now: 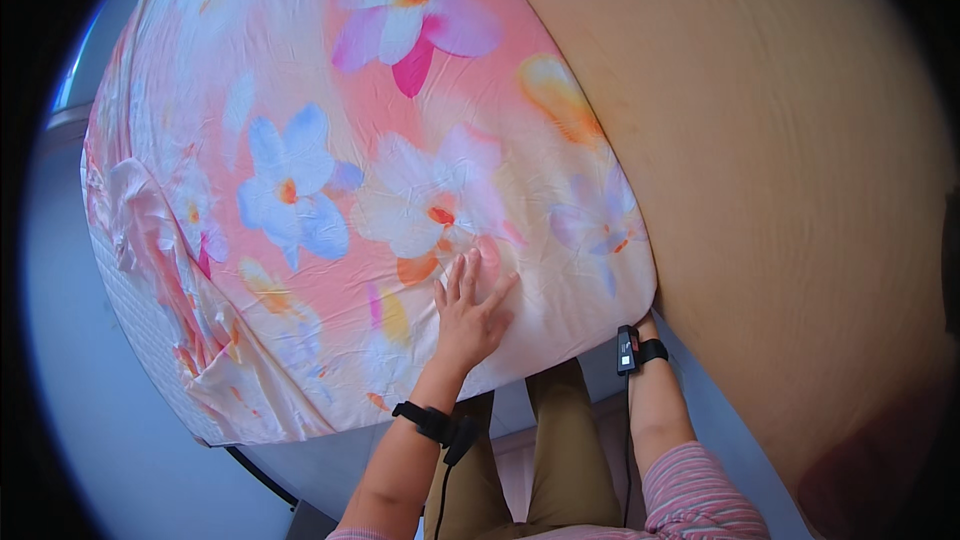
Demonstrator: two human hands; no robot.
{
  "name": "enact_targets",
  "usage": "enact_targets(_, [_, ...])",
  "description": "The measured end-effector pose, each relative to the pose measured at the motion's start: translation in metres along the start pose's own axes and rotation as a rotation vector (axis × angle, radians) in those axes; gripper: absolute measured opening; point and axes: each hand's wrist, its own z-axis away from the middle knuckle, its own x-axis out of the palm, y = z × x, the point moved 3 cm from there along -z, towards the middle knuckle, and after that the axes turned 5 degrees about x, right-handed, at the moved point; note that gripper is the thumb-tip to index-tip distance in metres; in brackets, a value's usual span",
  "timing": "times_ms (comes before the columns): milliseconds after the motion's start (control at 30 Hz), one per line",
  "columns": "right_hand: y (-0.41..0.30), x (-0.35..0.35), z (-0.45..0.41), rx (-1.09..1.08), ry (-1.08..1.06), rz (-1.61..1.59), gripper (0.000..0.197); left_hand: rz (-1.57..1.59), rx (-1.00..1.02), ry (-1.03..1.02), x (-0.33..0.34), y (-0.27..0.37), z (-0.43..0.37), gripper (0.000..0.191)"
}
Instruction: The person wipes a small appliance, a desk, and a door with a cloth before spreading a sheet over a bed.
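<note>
A floral fitted sheet (420, 127), pink with large blue, white and magenta flowers, covers most of a mattress. My left hand (474, 315) rests on the sheet near the front edge, fingers spread and holding nothing. At the near right corner, my right hand (646, 326) reaches beneath the mattress edge; its fingers are hidden, so its grip cannot be seen. Along the left side the sheet lies bunched in folds (161, 255), and the white quilted side of the mattress (142, 315) shows there. Fine wrinkles run across the sheet's surface.
A wooden panel (750, 165) stands close against the bed's right side. Black sensor straps with cables circle both wrists, the left strap (431, 424) and the right strap (637, 350). A dark curved bar (262, 476) shows below the near left corner. Grey-blue floor (150, 487) lies left.
</note>
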Motion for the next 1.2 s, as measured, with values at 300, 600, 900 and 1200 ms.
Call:
enact_targets(300, [-0.002,-0.007,-0.009,0.002,0.003,0.055,0.046,0.028,0.006,0.073,0.008,-0.001,0.000,0.056])
enact_targets(600, [-0.007,0.015,0.010,-0.026,0.008,0.082,0.046,-0.017,-0.010,0.061,0.004,0.002,-0.003,0.055])
enact_targets(900, [-0.017,0.044,0.070,-0.606,0.347,0.866,0.033,0.089,0.031,0.080,0.010,-0.010,0.053,0.055])
enact_targets(1200, [-0.040,0.055,0.086,-0.784,0.592,1.687,0.027,-0.114,-0.358,0.182,-0.014,-0.106,0.078,0.029])
